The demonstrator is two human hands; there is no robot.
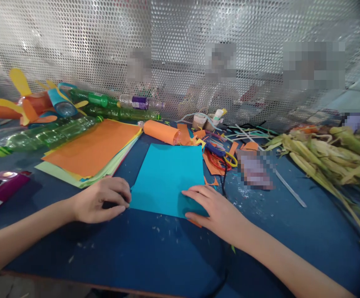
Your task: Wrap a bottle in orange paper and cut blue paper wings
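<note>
The blue sheet is laid flat on the bench, apparently steadied by the right hand, its grip parted with nothing clasped, while the near-left corner is met by the curled left hand, whose hold cannot be told.

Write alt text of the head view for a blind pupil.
A blue paper sheet lies on a dark blue table, with a person's left hand at its near left corner and right hand at its near right. A paper stack and green bottles lie to the left, corn husks to the right.
</note>
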